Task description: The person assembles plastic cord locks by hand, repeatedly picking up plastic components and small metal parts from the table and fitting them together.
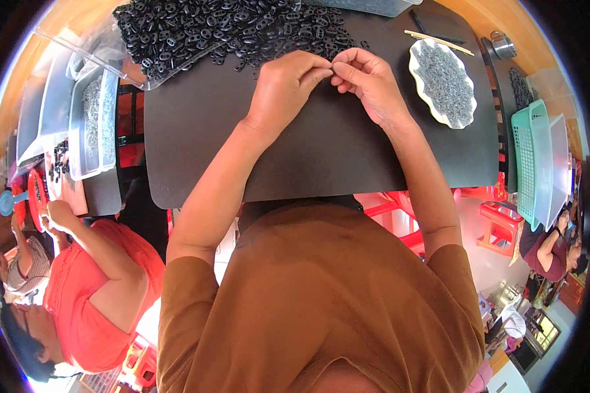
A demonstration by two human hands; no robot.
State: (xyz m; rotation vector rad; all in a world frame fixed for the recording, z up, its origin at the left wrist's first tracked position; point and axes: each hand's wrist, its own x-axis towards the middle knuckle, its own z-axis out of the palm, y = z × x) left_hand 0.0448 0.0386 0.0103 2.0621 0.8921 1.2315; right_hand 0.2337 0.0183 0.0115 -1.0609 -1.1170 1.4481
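Observation:
My left hand (288, 85) and my right hand (367, 82) meet fingertip to fingertip over a black mat (196, 150). Between the pinched fingers sits a small black piece (332, 67), mostly hidden. Just beyond the hands lies a large heap of small black ring-shaped parts (229, 29), spilling from a clear plastic tray (85, 52). To the right of my right hand stands a white scalloped dish (418, 62) filled with small grey metal pieces (446, 82).
A person in a red top (105, 288) works at the left beside clear bins of grey parts (92, 124). A green basket (528, 157) and a clear bin stand at the right, with a metal cup (503, 44) behind. Red stools (498, 226) sit below.

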